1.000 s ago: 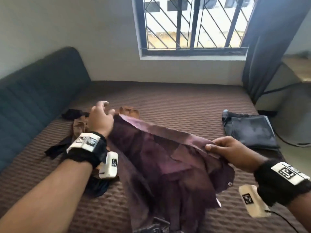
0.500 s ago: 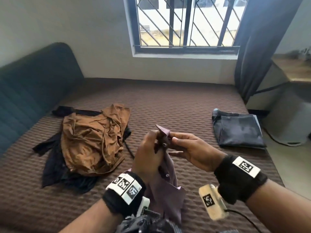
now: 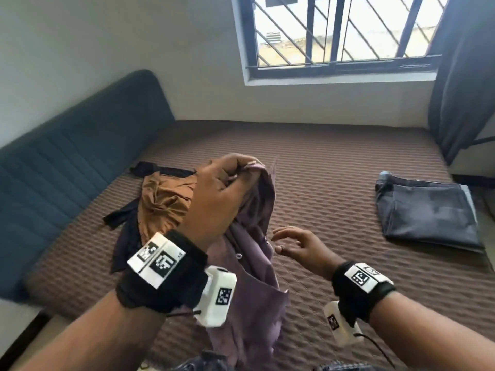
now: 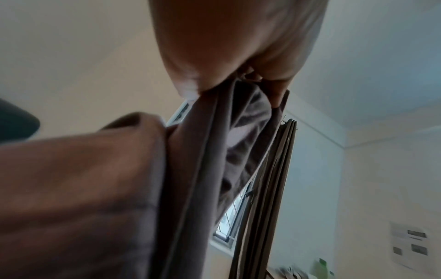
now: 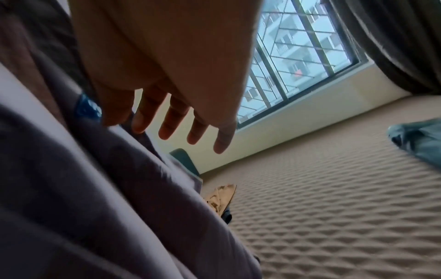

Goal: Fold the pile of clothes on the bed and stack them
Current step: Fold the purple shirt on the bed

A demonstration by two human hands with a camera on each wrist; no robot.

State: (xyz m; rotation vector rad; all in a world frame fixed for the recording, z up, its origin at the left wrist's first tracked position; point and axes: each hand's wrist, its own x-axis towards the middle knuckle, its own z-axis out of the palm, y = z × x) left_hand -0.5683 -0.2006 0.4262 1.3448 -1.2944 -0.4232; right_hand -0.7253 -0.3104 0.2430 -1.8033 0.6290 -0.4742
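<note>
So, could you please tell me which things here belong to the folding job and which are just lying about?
Part of the job:
- purple shirt, gripped by the left hand
- right hand, open beside it
- brown garment and black garment, unfolded
- folded grey trousers
- bed

Just there:
- window
- curtain
- blue headboard

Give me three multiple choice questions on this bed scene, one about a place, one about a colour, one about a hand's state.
1. Where do the folded trousers lie?
A. right side of the bed
B. on the brown pile
C. on the floor
2. What colour is the held shirt?
A. white
B. purple
C. green
3. The right hand is:
A. gripping the shirt
B. open, holding nothing
C. flat on the trousers

Answers: 1 A, they rest apart on the bed. 2 B, purple cloth hangs from the left hand. 3 B, its fingers are spread beside the shirt.
</note>
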